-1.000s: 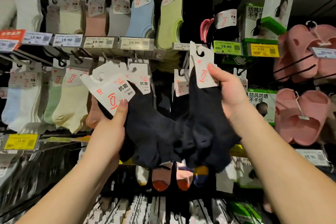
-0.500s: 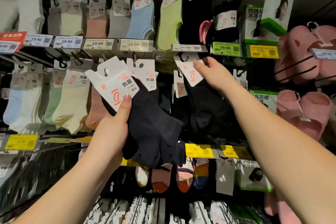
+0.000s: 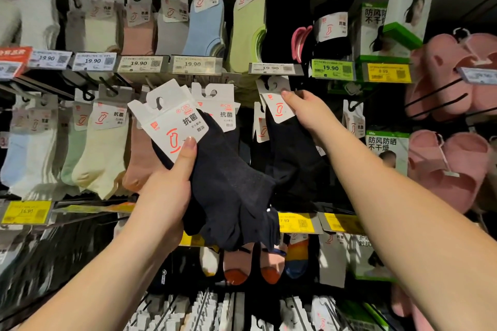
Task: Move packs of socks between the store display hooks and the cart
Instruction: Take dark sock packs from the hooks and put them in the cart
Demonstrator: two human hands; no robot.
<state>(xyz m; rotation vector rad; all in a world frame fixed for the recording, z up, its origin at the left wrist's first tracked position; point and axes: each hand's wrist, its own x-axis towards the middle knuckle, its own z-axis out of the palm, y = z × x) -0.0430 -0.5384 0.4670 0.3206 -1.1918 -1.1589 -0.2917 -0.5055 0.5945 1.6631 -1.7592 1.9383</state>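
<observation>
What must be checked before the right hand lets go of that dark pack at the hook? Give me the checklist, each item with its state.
1. Right hand grips the dark pack by its card: ok.
2. Card's hanger hole is seated on the hook: cannot tell; the hole sits just under the 19.90 tag and no hook wire shows through it.
3. Card upright: not ok, it tilts.
4. Left hand holds the spare packs securely, thumb on the front card: ok.
5. Spare packs clear of the hanging spot: ok, they sit lower and to the left.
</observation>
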